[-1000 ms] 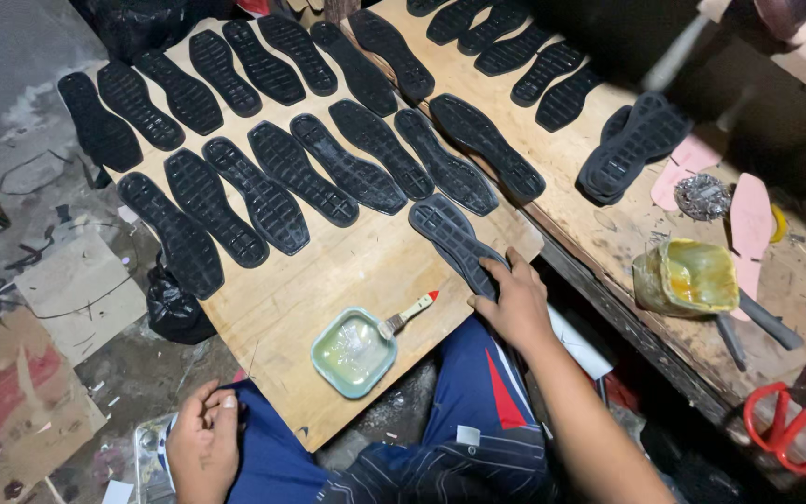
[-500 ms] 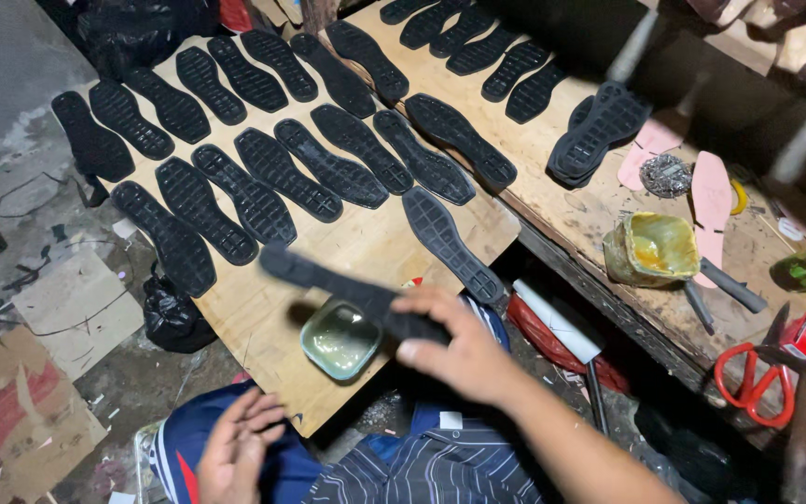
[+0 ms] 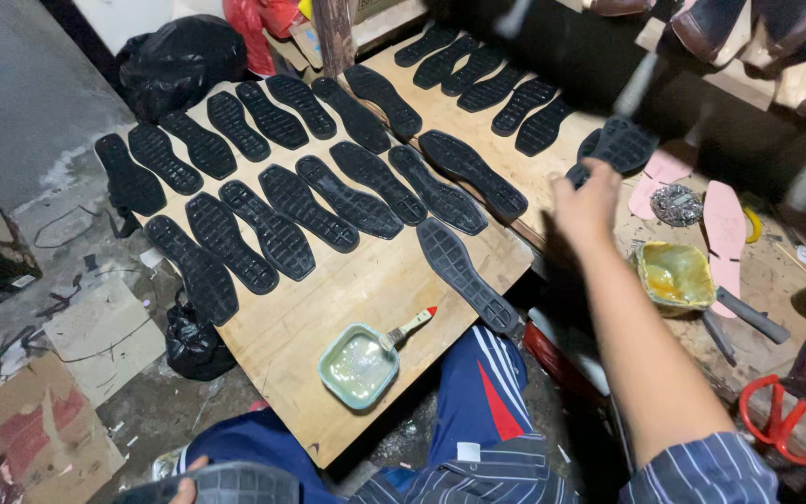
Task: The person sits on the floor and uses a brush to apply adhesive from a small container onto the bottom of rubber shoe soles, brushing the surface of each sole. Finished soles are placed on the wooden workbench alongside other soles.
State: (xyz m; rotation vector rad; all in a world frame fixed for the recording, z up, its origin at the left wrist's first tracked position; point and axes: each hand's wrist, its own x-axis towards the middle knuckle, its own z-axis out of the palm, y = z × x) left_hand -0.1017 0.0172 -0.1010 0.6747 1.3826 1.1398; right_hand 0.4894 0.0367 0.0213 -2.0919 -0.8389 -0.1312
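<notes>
Far left, on the floor (image 3: 95, 336), scraps of cardboard (image 3: 30, 439) lie beside a black bag (image 3: 193, 341) that sits against the edge of your wooden board (image 3: 328, 299). At the bottom edge, your left hand (image 3: 188, 485) shows only by a fingertip or two; it grips a black rubber sole (image 3: 226, 483) held low over your blue trousers (image 3: 478, 401), tread side up. How far the fingers close around it you cannot tell, since most of the hand is out of frame.

On the board, two rows of black soles (image 3: 263, 177) lie side by side, tread up, running from the left corner toward the far end. One single sole (image 3: 466, 273) lies apart from them near the board's right edge. Just below the rows, a small green dish (image 3: 358, 367) of pale glue sits near the front edge, with a brush (image 3: 409, 327) resting in it, red tip pointing right.

Further right, your right hand (image 3: 588, 207) is stretched out over the worktop (image 3: 478, 112) behind the board, fingers curled on the end of a dark sole (image 3: 618, 147) that rests among more soles there. Right of your forearm stand a yellow-stained tub (image 3: 675, 275), pink insoles (image 3: 726, 224) and red scissors (image 3: 781, 420).
</notes>
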